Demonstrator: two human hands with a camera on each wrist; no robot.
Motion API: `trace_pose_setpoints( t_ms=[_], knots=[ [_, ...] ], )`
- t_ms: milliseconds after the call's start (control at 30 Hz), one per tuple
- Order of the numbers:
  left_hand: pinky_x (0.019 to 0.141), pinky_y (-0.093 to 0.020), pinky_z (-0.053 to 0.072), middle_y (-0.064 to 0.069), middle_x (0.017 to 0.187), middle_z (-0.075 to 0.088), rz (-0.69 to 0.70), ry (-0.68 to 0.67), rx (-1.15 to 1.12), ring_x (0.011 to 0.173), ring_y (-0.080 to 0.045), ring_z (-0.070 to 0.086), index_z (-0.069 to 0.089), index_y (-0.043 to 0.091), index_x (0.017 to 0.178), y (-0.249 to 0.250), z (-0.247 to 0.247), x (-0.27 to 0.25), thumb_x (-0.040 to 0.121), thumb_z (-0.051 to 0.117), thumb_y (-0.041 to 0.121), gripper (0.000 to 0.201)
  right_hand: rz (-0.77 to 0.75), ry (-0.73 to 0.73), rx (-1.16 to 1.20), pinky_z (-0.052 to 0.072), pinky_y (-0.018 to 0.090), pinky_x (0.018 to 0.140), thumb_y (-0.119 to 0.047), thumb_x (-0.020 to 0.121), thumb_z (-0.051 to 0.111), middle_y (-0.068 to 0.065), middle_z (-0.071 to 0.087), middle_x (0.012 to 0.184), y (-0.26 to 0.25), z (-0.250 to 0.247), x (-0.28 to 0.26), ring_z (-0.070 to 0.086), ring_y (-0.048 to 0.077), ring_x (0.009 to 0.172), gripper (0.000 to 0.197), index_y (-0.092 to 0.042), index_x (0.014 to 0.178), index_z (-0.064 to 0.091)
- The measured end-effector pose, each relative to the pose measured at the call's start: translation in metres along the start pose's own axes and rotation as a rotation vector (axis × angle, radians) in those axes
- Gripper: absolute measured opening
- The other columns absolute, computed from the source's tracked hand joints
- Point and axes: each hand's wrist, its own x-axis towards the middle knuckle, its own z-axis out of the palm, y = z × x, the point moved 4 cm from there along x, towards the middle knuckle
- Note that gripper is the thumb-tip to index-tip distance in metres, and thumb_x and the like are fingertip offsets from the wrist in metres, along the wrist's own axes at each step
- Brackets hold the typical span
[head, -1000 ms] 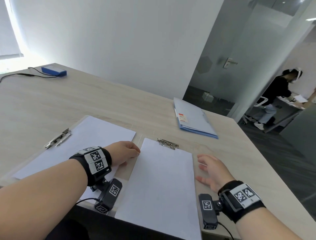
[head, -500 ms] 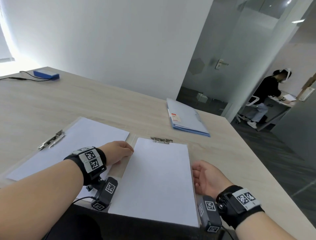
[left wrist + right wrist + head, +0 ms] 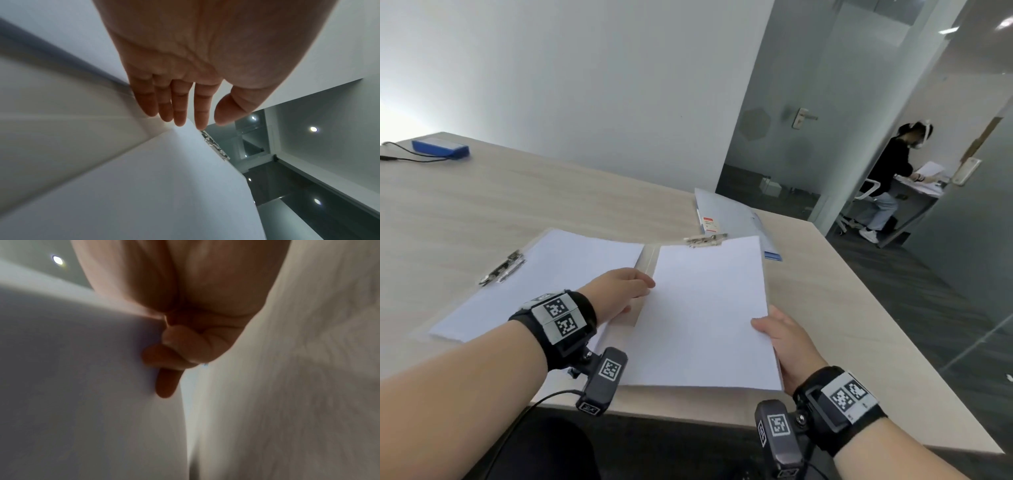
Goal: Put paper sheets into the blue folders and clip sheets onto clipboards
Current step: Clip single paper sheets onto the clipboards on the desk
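Two clipboards lie side by side near the table's front edge, each with a white sheet. The left clipboard (image 3: 541,274) lies flat, its metal clip (image 3: 501,270) at the far left. My right hand (image 3: 770,329) grips the right edge of the right clipboard (image 3: 709,308), thumb on top and fingers (image 3: 164,361) curled beneath the sheet (image 3: 82,369). Its clip (image 3: 705,240) is at the far end. My left hand (image 3: 633,284) rests between the two boards, straight fingers (image 3: 179,113) touching the left edge of the right sheet (image 3: 144,178). Blue folders (image 3: 732,222) lie stacked behind the right clipboard.
The wooden table (image 3: 482,212) stretches far to the left, where a blue box (image 3: 440,149) with a black cable sits. The table's right edge drops to dark floor. A glass door (image 3: 791,120) and a seated person (image 3: 887,178) are beyond.
My right hand went from lying flat on the table to gripping the right clipboard's right edge and raising it. The left hand stayed between the boards.
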Motion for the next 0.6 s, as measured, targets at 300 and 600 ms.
trace_pose_setpoints(
  t_ms=[300,600],
  knots=[
    [0.051,-0.027,0.035,-0.003,0.067,0.057,0.048,0.037,-0.012,0.059,-0.016,0.05,0.067,0.01,0.074,0.011,0.011,0.002,0.093,0.055,0.027,0.028,-0.184,0.171,0.204,0.053,0.05,0.093,-0.002,0.098,0.043,0.013,0.072,0.124,-0.027,-0.045,0.006,0.067,0.034,0.11,0.04,-0.016,0.131,0.062],
    [0.063,-0.039,0.058,-0.009,0.11,0.071,-0.103,0.039,-0.36,0.083,-0.026,0.074,0.057,0.016,0.118,0.003,0.033,0.01,0.092,0.064,0.027,0.028,-0.095,0.127,0.278,0.059,0.036,0.063,-0.006,0.099,0.044,0.012,0.071,0.126,-0.007,-0.06,0.0,0.068,0.031,0.106,0.04,-0.02,0.133,0.06]
  ],
)
